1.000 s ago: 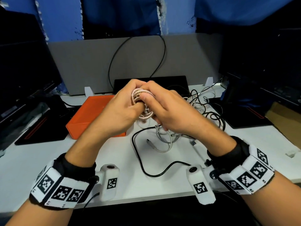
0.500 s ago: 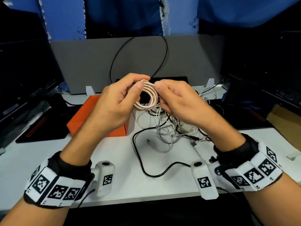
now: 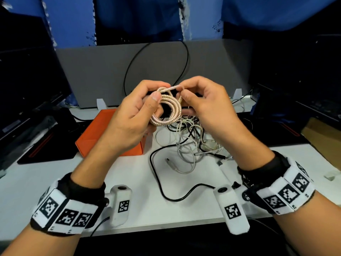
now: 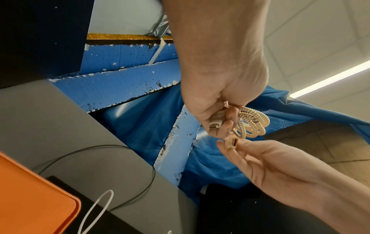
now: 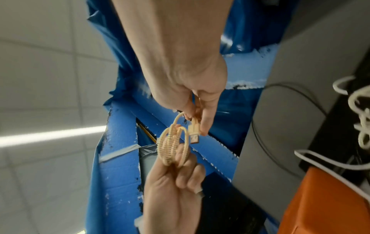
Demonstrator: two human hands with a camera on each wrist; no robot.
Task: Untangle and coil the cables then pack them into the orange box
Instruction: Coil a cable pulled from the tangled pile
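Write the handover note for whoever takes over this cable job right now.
Left hand: grips the gold spiral-wrapped cable, wound into a small coil and held up over the desk.
Right hand: pinches that cable's free end near its USB plug; the last stretch is not yet tucked in.
Orange box: on the white desk left of centre, under the left hand; its inside is out of sight.
Tangled pile of white and black cables: on the desk right of the box, not sorted.
Left: finish this coil, box it, then untangle, coil and pack the rest.
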